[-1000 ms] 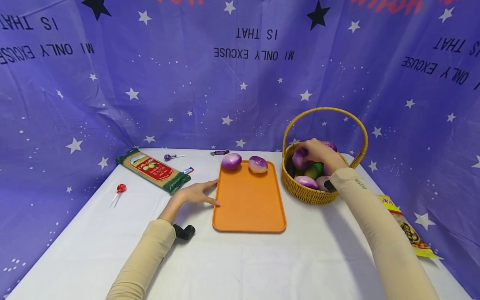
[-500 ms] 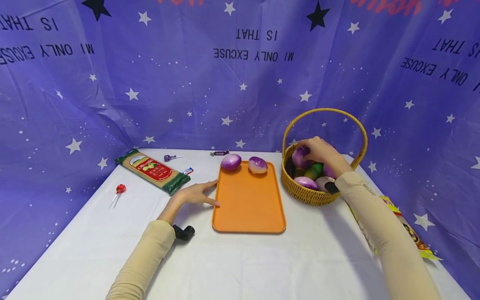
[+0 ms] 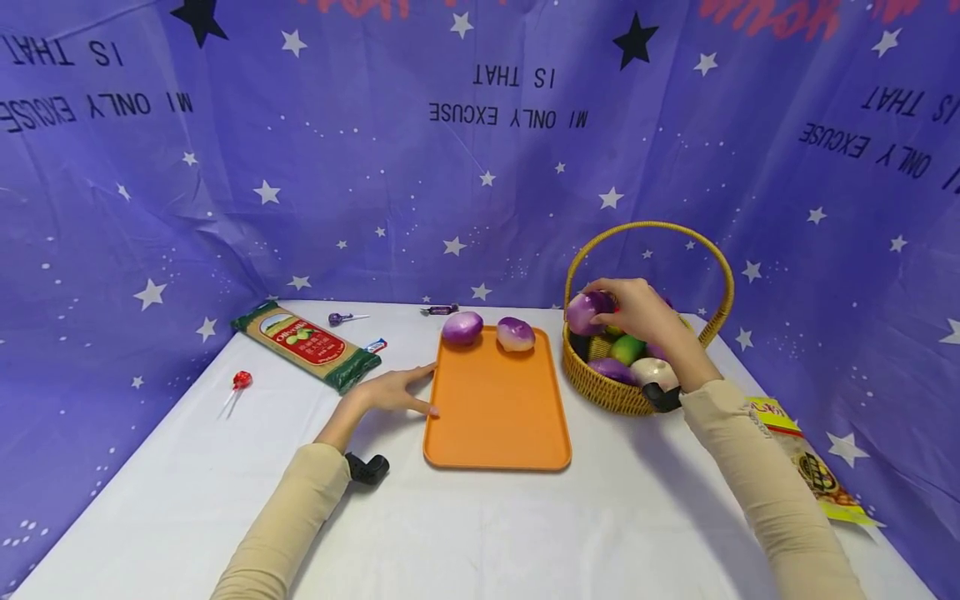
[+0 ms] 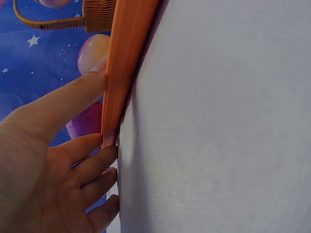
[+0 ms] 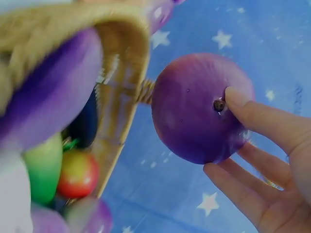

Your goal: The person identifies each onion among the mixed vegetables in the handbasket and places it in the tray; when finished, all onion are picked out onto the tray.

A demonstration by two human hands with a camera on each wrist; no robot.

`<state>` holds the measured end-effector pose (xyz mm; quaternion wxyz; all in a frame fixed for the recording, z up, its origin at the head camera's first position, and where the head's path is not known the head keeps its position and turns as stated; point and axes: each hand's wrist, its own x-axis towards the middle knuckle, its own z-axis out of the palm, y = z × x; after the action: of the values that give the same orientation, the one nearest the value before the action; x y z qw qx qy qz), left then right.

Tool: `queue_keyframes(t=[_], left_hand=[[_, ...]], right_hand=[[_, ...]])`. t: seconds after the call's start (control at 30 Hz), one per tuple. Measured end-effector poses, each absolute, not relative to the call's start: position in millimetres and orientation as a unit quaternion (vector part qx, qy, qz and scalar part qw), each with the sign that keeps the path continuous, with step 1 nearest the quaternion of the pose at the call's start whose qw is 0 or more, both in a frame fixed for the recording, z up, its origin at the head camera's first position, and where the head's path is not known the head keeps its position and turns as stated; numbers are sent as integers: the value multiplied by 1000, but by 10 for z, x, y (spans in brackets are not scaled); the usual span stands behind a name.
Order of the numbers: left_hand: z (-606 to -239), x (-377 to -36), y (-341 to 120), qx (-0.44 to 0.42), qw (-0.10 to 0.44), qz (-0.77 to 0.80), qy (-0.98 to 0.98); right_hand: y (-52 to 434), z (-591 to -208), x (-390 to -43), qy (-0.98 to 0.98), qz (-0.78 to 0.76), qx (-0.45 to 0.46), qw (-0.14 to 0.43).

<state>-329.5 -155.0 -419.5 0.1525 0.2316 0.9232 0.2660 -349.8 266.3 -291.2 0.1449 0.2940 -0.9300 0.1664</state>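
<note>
Over the wicker basket (image 3: 611, 397), my right hand (image 3: 637, 312) holds a round purple-and-white turnip (image 3: 589, 314) between thumb and fingertips. The right wrist view shows that turnip (image 5: 194, 109) from its stem end, raised past the basket rim. My left hand (image 3: 390, 389) lies at the left edge of an orange tray (image 3: 498, 408). Thumb tip and fingertips touch the rim, the fingers fairly straight in the left wrist view. Two more purple-and-white turnips, a left one (image 3: 462, 328) and a right one (image 3: 516, 334), sit at the tray's far end.
Inside the basket are a green-and-yellow fruit (image 5: 43, 167), a small red-yellow fruit (image 5: 77, 173) and several purple or white vegetables. Its tall handle (image 3: 652, 223) arches over them. A pasta packet (image 3: 307, 342) and lollipops lie left; a yellow snack bag (image 3: 810, 467) lies right.
My right hand has lifted the turnip up out of the basket and slightly left, uncovering the things below. My left hand stays at the tray edge.
</note>
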Motion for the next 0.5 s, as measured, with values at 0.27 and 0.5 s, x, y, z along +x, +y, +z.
queue_keyframes(t=[0.27, 0.5], left_hand=[[-4180, -3294, -1546, 228, 155, 268, 923], [-4212, -3299, -1552, 228, 154, 267, 923]], right_hand=[[2348, -2983, -3371, -919, 180, 324, 137], [2086, -3233, -3427, -910, 201, 345, 115]])
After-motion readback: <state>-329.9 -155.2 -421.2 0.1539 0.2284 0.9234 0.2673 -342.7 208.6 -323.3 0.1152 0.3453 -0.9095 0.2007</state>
